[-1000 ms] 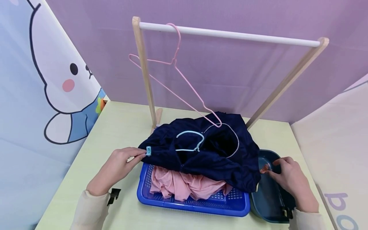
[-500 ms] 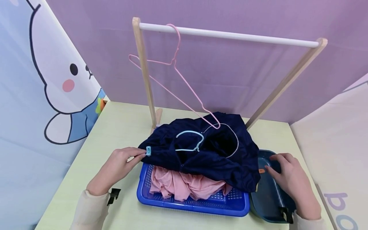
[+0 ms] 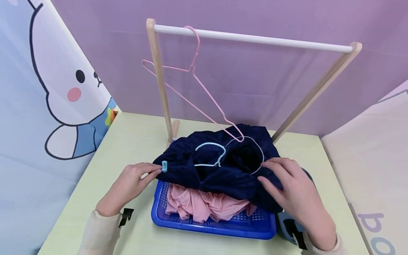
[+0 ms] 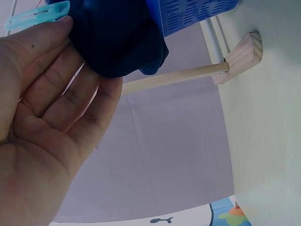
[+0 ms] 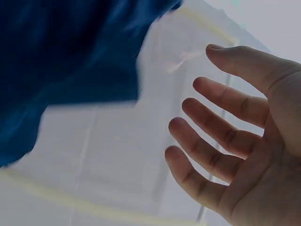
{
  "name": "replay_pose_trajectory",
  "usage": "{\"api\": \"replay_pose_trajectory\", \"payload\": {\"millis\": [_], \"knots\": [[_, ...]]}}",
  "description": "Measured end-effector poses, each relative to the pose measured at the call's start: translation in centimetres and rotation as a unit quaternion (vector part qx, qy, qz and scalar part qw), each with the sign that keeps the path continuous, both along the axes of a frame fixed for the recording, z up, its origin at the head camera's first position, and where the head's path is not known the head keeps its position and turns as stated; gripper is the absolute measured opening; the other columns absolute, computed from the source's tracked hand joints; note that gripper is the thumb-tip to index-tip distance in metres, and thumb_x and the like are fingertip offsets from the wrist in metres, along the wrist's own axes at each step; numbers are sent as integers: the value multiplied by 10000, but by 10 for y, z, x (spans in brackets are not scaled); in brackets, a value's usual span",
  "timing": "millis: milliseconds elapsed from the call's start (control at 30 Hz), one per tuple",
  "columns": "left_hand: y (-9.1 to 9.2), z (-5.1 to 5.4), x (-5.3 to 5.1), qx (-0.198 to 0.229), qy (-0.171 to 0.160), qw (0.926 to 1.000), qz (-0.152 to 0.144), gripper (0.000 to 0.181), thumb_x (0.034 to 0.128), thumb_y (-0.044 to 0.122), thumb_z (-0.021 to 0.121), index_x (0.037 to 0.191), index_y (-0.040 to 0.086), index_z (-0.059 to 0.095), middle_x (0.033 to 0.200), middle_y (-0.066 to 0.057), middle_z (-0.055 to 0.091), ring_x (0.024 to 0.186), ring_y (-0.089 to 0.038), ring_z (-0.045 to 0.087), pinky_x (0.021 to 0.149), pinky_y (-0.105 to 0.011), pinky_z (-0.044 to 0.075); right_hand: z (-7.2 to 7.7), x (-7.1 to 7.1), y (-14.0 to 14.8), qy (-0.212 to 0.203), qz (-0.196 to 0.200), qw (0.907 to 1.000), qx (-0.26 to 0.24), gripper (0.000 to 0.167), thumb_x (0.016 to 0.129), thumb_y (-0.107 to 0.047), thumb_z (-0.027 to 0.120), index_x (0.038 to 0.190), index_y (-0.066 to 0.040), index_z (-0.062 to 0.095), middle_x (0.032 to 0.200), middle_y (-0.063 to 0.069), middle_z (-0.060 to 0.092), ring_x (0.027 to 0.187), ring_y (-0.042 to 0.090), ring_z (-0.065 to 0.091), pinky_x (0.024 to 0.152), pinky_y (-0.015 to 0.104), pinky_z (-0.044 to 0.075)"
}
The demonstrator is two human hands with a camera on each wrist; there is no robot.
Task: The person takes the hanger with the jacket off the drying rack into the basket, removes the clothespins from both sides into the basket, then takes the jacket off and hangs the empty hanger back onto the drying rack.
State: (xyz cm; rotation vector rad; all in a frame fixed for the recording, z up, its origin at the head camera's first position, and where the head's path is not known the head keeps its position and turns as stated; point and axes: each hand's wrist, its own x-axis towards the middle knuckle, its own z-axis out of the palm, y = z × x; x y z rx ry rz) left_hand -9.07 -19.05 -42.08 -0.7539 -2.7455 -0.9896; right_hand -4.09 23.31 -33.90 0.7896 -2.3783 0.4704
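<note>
A navy garment (image 3: 236, 184) with a white-trimmed neckline lies over a blue basket (image 3: 216, 230). The hook of a light-blue hanger (image 3: 210, 144) shows at its opening. A light-blue clip (image 3: 164, 166) sits on the garment's left end. There my left hand (image 3: 132, 182) pinches the cloth between thumb and fingers; in the left wrist view the thumb tip touches the clip (image 4: 37, 18). My right hand (image 3: 294, 193) hovers over the garment's right side with fingers spread and slightly bent. The right wrist view shows nothing in that hand (image 5: 254, 136), apart from the garment (image 5: 80, 52).
Pink cloth (image 3: 204, 207) fills the basket under the garment. Behind stands a wooden rack with a white rail (image 3: 255, 38), a pink hanger (image 3: 210, 94) hanging from it. A dark teal tray (image 3: 288, 237), mostly hidden by my right hand, stands right of the basket.
My right hand has moved from over the teal tray leftward and up to the garment's right side. It now hides an orange item seen in the tray. My left hand has stayed put.
</note>
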Motion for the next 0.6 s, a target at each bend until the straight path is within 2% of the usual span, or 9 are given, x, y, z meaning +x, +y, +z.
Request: {"api": "replay_pose_trajectory", "payload": {"millis": [100,200,367,500,600], "knots": [[1,0,-1,7,71,10000,21,202,910,25,725,1106,48,766,1044,-56,742,973,-240,707,814,-426,588,7,-4,-22,79,319,9994,59,430,1032,-422,531,1099,-38,712,1079,108,660,949,289,624,781,421,520],[1,0,-2,8,117,9999,5,201,907,23,727,1102,48,767,1044,-58,742,974,-245,708,818,-433,587,13,-8,-42,-73,589,9980,229,392,1030,-391,546,1136,-47,703,1100,95,654,978,273,622,816,426,538],[3,0,-3,24,125,9999,-63,204,905,18,727,1103,46,766,1044,-57,742,977,-247,707,822,-439,585,20,-15,-79,-8,918,9933,701,307,953,-289,685,1147,-51,695,1106,96,654,1013,270,625,878,410,541],[3,0,-4,21,155,9999,-70,203,903,14,727,1100,44,767,1038,-56,743,973,-247,709,817,-440,586,22,-22,-111,144,1162,9873,1078,310,890,-245,762,1135,-63,708,1103,90,659,1014,254,624,880,362,544],[4,-1,-5,16,160,9998,-93,202,906,17,725,1101,46,767,1040,-57,743,973,-245,709,814,-437,587,18,-31,-131,23,1279,9848,1175,303,893,-248,763,1129,-64,714,1129,91,651,1024,248,612,899,340,532]]}}
